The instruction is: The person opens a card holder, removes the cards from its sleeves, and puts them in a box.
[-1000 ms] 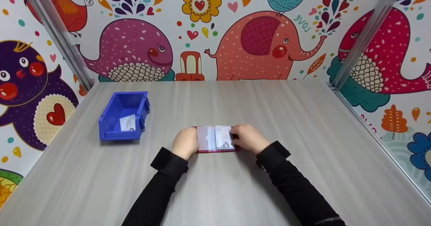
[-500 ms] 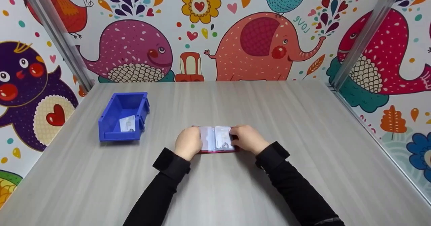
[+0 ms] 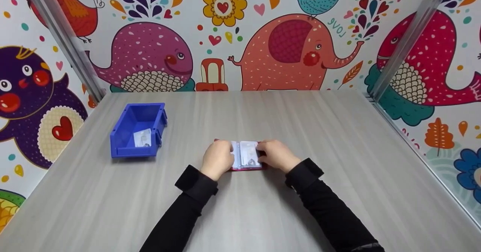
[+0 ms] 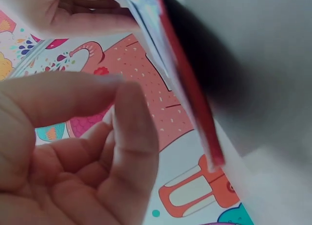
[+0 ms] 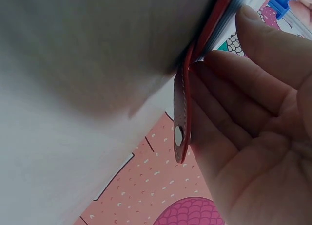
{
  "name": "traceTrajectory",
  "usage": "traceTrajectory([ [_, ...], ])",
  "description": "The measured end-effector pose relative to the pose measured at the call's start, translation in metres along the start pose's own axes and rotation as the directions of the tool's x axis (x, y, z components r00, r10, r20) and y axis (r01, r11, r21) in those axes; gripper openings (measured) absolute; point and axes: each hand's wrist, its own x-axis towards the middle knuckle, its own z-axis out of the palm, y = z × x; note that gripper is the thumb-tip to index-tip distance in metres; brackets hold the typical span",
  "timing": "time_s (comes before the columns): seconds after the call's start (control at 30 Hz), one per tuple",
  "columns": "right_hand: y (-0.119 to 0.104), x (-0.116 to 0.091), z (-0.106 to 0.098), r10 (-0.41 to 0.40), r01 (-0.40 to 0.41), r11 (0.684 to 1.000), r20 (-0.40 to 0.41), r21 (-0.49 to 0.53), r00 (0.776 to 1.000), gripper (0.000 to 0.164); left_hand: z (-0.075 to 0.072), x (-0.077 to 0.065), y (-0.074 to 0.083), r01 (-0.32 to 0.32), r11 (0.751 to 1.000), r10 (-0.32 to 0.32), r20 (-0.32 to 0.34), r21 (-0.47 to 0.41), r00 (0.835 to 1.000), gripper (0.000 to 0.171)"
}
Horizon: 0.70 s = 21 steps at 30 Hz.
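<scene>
The right hand [image 3: 277, 154] clamps the red card holder [image 3: 238, 159], seemingly keeping it open beneath the left hand [image 3: 218, 159], whose meeting fingertips hold nothing visible.

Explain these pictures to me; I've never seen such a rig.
There is no machine: the left grip and right grip are simply a person's bare hands. The wide view comes from a camera worn on the head, looking forward and down; the two close views come from cameras on the wrists. On the table stands a blue bin with a white card inside. The right grip holds an open red-covered booklet by its right edge. The left grip is at the other side, fingertips close together; I can't tell whether they pinch a page.
</scene>
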Motion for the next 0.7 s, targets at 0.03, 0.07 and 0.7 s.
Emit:
traceTrajectory([
  [0.03, 0.000, 0.000, 0.000, 0.002, -0.002, 1.000, 0.001, 0.002, 1.000, 0.018, 0.000, 0.000, 0.001, -0.006, 1.000, 0.006, -0.005, 0.001, 1.000, 0.015],
  [0.07, 0.000, 0.000, 0.000, 0.003, -0.003, 1.000, 0.001, 0.002, 1.000, 0.018, 0.001, 0.000, 0.002, -0.010, 1.000, 0.010, -0.009, 0.003, 1.000, 0.012],
  [0.7, 0.001, -0.001, 0.000, -0.032, 0.032, 0.999, -0.022, -0.001, 0.999, 0.021, 0.013, 0.005, 0.010, -0.043, 0.998, 0.043, -0.007, -0.046, 0.999, 0.016],
])
